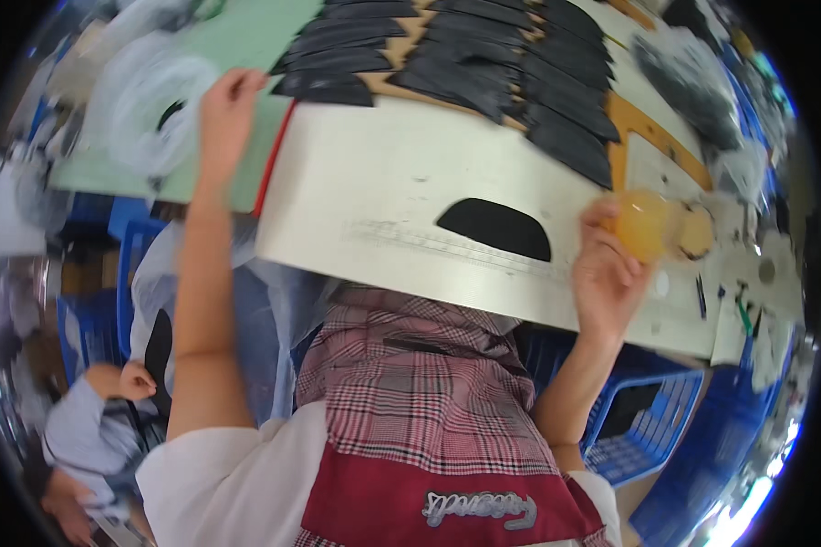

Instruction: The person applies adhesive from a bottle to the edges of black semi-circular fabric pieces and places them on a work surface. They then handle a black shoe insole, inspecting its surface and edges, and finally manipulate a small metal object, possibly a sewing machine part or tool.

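A smooth, matt black half-moon piece (497, 228) lay flat on the pale board (374, 164) before me, between my hands. My right hand (611, 273) was wrapped around a rounded, see-through amber container (640, 225), its contents unclear. My left hand (228, 114) hung near the stacks, fingers bent; I could not tell whether it pinched anything. A blue lattice basket (649, 433) held something dark. Beyond the one loose piece, overlapping black pieces (566, 100) ran in three columns.
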Available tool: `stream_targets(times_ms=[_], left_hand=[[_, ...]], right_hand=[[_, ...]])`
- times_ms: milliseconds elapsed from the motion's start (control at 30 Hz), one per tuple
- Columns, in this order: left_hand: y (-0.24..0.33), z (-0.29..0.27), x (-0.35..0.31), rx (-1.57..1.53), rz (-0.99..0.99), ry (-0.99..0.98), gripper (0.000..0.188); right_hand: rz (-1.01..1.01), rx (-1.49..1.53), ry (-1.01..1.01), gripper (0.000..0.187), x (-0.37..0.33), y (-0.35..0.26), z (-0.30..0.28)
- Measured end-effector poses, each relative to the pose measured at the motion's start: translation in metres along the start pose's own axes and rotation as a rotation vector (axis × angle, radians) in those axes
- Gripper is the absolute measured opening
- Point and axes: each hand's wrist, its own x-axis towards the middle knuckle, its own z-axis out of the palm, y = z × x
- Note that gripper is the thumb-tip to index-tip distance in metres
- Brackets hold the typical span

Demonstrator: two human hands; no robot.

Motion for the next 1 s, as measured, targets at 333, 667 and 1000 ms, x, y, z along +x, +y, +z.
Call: stream_targets(times_ms=[333,667,1000], left_hand=[[0.099,0.016,-0.159,-0.118,0.193,-0.137,0.012],[0.119,-0.027,-0.225,0.048,0.083,-0.239,0.011],[0.13,-0.035,-0.272,0.152,0.194,-0.327,0.012]], right_hand=[[0.016,0.2,-0.053,0.039,-0.001,-0.002,0.006],[0.113,0.218,-0.086,0.047,-0.005,-0.01,0.007],[0.18,0.104,-0.042,0.048,-0.009,-0.001,-0.001]])
